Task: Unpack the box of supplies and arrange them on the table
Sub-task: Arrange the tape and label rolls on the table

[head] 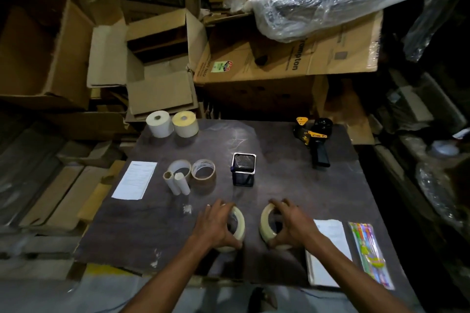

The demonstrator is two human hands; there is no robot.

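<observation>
- Near the table's (279, 180) front edge, our left hand (216, 223) curls fingers and thumb round one tape roll (239, 223); our right hand (292, 223) grips a second tape roll (265, 226) just beside it.
- Right of them lie a paper sheet (328, 249) and a colourful packet (368, 251).
- Farther, at mid-table, sit a mesh holder (243, 169), two more tapes (193, 169) and a printed sheet (136, 180).
- At the far edge stand two label rolls (173, 123) on the left and a tape dispenser (315, 134) on the right.
- Beyond the table gapes an open box (157, 63).

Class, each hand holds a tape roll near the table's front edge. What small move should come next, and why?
Probably let go of both rolls. The left hand and right hand each grip a tape roll that already seems to rest on the table, side by side like the other paired supplies.
</observation>
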